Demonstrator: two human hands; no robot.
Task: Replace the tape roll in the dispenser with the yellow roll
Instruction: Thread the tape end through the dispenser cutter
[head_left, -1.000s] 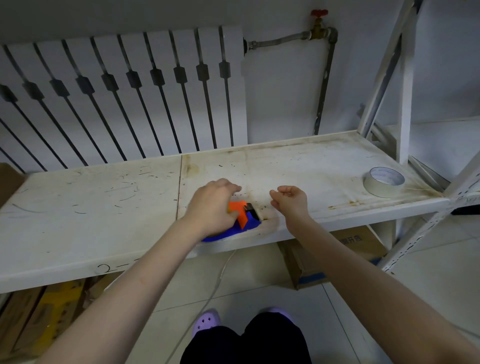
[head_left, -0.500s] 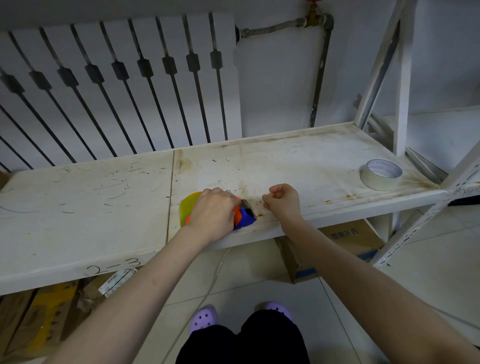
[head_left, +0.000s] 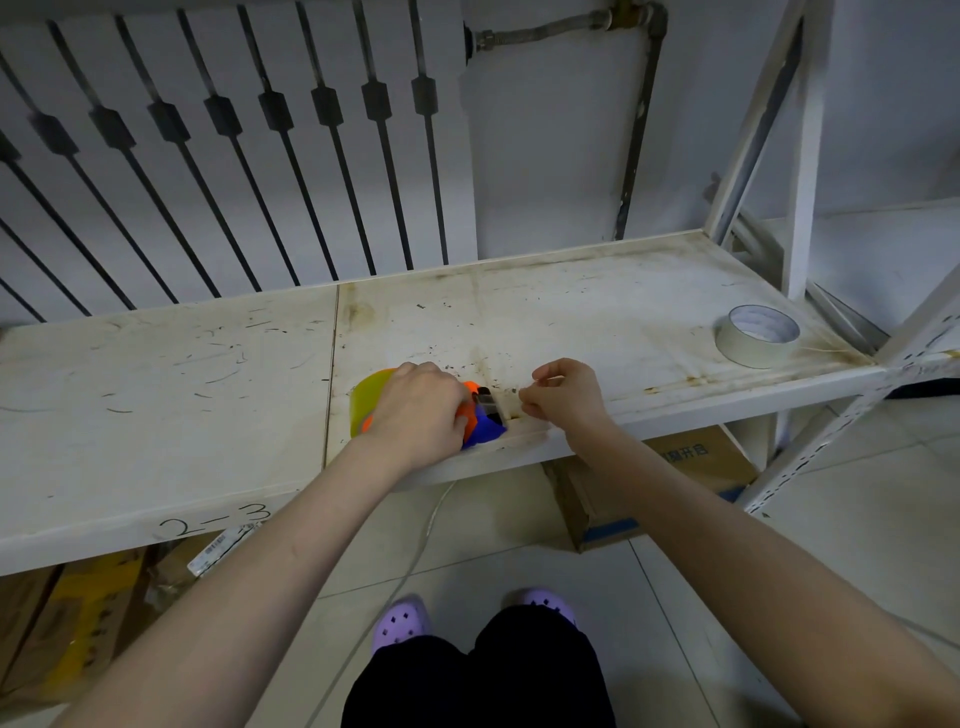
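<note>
An orange and blue tape dispenser (head_left: 480, 423) lies on the white shelf (head_left: 597, 322) near its front edge. My left hand (head_left: 418, 413) is clamped over it and hides most of its body. A yellow roll (head_left: 366, 397) shows at the dispenser's left, beside my left wrist. My right hand (head_left: 563, 397) hovers just right of the dispenser's metal blade, thumb and forefinger pinched together; a thin tape end seems to be between them, though it is hard to make out. A white tape roll (head_left: 757, 335) lies flat at the shelf's right end.
The shelf's upright posts (head_left: 802, 156) rise at the right, with a radiator (head_left: 234, 130) and a pipe (head_left: 636, 130) on the wall behind. Cardboard boxes (head_left: 675, 467) sit on the tiled floor under the shelf. My feet in purple clogs (head_left: 402, 621) stand below.
The yellow roll, hidden a second ago, now shows left of my left hand. My left hand has closed over the dispenser, and my right hand's fingers have pinched together beside the blade.
</note>
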